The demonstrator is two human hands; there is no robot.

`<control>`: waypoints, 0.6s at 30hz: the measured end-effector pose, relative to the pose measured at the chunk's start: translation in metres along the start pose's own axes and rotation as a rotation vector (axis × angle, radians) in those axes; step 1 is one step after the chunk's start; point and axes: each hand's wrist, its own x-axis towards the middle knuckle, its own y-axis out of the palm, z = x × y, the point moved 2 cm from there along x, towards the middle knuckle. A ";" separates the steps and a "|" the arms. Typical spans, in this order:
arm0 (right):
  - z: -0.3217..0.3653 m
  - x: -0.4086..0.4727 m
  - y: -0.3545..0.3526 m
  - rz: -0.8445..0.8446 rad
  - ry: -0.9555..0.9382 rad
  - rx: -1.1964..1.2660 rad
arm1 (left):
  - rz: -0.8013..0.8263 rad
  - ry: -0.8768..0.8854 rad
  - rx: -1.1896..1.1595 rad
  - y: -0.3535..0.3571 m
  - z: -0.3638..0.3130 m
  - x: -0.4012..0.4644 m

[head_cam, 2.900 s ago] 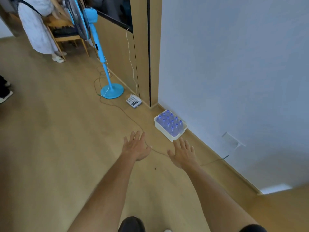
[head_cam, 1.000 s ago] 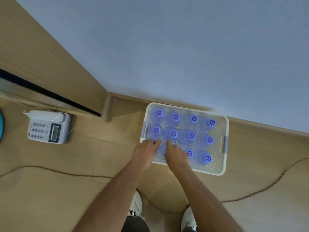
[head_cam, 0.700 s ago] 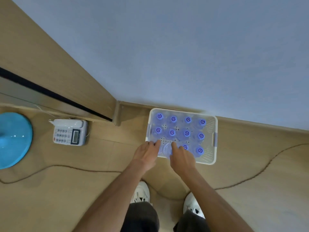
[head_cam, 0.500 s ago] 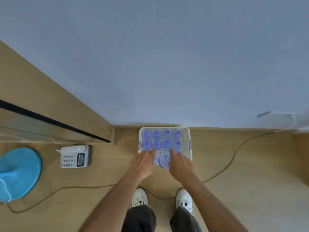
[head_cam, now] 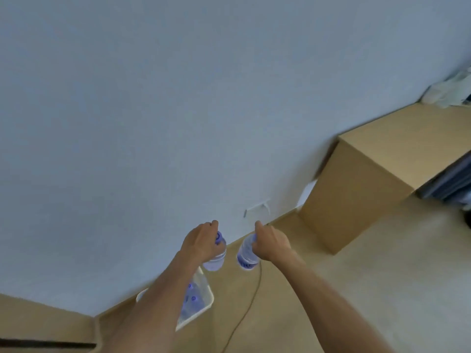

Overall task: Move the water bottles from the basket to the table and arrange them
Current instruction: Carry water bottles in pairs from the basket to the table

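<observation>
My left hand (head_cam: 201, 242) grips a clear water bottle (head_cam: 216, 259) with a purple cap by its top. My right hand (head_cam: 271, 242) grips a second clear bottle (head_cam: 246, 257) the same way. Both bottles hang upright in the air, side by side and apart. Below, on the floor by the wall, stands the white basket (head_cam: 207, 305) with more purple-capped bottles (head_cam: 192, 299); my left forearm hides most of it. The wooden table (head_cam: 397, 138) stands at the right against the wall.
A thin cable (head_cam: 251, 299) runs across the wooden floor beside the basket. A wall socket (head_cam: 257, 207) sits low on the white wall. Pale items (head_cam: 448, 91) lie at the table's far end. Dark things (head_cam: 451, 184) sit under the table at the right.
Both hands lifted one bottle each out of the basket and rose with them. The view swung up and right, so the table came into sight and the basket dropped to the lower left.
</observation>
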 end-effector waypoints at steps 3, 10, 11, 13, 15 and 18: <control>-0.072 -0.021 -0.049 -0.082 0.068 0.062 | -0.077 0.060 -0.008 -0.021 -0.085 0.017; -0.241 -0.080 -0.145 -0.305 0.244 0.185 | -0.126 0.172 -0.076 -0.047 -0.273 0.058; -0.262 -0.088 -0.156 -0.333 0.268 0.198 | -0.131 0.180 -0.113 -0.050 -0.298 0.063; -0.303 -0.100 -0.175 -0.372 0.312 0.221 | -0.137 0.206 -0.173 -0.055 -0.347 0.071; -0.339 -0.107 -0.191 -0.401 0.353 0.245 | -0.133 0.240 -0.207 -0.058 -0.391 0.082; -0.391 -0.113 -0.211 -0.434 0.409 0.264 | -0.126 0.302 -0.206 -0.057 -0.456 0.106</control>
